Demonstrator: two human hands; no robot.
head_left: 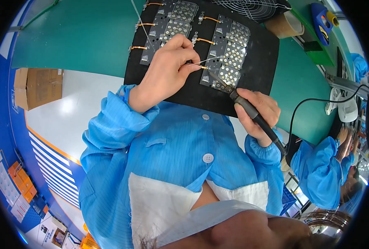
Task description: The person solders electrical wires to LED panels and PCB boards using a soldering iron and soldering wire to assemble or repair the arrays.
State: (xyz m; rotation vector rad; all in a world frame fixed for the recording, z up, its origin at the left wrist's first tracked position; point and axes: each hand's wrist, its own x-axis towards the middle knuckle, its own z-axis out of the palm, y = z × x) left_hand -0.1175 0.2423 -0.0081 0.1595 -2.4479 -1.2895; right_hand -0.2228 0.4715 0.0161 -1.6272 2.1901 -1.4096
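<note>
My right hand (260, 108) grips a black soldering iron (253, 112), its tapered metal tip angled to the upper left at the edge of a dark circuit board (212, 74). The fingers of my left hand (168, 72) are pinched on a thin silvery wire (211, 59), which looks like solder wire and reaches over the board. Under those fingertips a short orange flex strip (203, 67) shows beside the iron's tip; its other end is hidden. A second board panel (149, 52) lies partly behind my left hand. Both panels carry round silvery keypad contacts and orange strips.
Under the boards lies a black mat (261, 79) on a green bench (80, 45). A round wire-grille fan (251, 6) and a brown tub (286, 25) stand at the back right. The iron's black cord (294, 112) loops rightward. A person in a blue sleeve (317, 168) works at right.
</note>
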